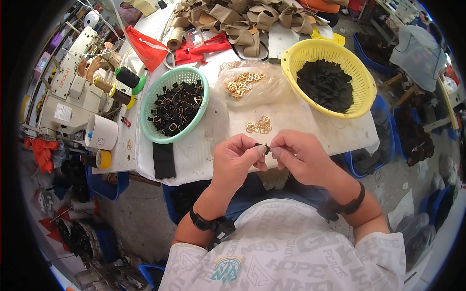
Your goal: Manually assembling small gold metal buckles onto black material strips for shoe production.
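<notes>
Both hands meet just past the table's near edge, fingertips close together. My left hand pinches a short black strap between thumb and fingers. My right hand is closed in a pinch at the strap's other end. A glint of gold shows at the strap, and the fingers hide most of it. Just beyond the hands lies a small pile of gold buckles. A green basket to the left holds black straps fitted with gold buckles. The yellow basket to the right holds plain black strips.
An open plastic bag of gold buckles sits mid-table. A black phone lies below the green basket. Thread spools and a sewing machine stand left. Tan fabric pieces are heaped at the back. Blue bins stand right.
</notes>
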`<state>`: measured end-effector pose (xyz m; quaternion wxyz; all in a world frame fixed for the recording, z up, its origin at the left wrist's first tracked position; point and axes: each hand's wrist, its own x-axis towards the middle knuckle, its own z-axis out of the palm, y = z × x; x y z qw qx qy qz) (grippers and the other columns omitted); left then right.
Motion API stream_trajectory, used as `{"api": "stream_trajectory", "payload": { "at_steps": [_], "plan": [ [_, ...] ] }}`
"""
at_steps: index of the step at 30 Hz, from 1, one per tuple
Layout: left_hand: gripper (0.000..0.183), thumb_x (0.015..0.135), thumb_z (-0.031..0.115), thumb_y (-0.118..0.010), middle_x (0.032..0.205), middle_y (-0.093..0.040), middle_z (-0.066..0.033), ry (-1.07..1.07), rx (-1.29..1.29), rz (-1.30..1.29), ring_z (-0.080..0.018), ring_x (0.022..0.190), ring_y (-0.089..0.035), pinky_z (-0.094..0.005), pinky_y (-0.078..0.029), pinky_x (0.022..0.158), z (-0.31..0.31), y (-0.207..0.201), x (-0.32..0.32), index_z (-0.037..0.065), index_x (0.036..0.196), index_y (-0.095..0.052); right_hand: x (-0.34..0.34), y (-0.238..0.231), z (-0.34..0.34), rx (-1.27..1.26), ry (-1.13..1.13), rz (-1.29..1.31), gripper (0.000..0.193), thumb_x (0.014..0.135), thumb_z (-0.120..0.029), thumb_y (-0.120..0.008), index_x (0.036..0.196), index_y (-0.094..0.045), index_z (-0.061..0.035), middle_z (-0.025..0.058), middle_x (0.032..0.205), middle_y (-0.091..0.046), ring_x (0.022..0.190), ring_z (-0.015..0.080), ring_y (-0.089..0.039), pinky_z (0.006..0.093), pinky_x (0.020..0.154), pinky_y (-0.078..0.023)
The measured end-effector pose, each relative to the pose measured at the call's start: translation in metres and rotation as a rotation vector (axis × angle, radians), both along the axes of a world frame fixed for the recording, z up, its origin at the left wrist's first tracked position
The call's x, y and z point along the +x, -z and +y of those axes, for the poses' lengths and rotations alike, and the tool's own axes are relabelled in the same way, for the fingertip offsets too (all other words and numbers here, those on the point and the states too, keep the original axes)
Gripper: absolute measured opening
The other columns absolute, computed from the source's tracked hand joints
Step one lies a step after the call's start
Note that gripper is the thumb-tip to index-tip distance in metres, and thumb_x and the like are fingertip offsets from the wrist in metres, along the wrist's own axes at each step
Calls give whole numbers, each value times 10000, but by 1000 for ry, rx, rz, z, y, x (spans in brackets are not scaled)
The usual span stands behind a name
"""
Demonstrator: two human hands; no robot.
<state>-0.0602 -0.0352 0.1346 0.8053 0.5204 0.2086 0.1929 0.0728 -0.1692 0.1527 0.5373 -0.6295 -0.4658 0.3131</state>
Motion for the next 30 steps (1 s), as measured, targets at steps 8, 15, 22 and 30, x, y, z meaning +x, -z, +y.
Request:
{"api": "stream_trajectory", "payload": {
  "at_steps": [8,15,22,30],
  "plan": [
    [32,812,2,-628,700,-625,-83,32,-166,7,-137,529,-571,-264,-481,484,5,0,6,5,796,-600,-1,3,2,-12,-21,202,60,920,-38,-531,913,-564,12,64,729,-575,609,118,-553,254,564,-452],
    [106,860,125,-604,633,-548,-11,129,-516,60,-87,498,-472,-244,-389,508,7,0,9,70,773,-576,-14,19,7,178,139,120,38,920,-35,-550,928,-563,1,65,760,-603,621,120,-578,249,561,-468],
    [114,908,146,-561,652,-521,13,182,-735,-24,-82,512,-472,-235,-397,527,4,6,10,58,835,-558,-11,28,10,323,246,-190,78,857,24,-608,932,-596,3,107,787,-625,617,169,-609,270,559,-489],
    [100,929,125,-557,697,-535,-8,155,-708,-89,-94,542,-488,-232,-414,516,-2,6,12,44,871,-547,-11,28,11,271,286,-160,79,843,12,-619,920,-608,-4,120,788,-627,643,221,-638,296,568,-493]
  ]
}}
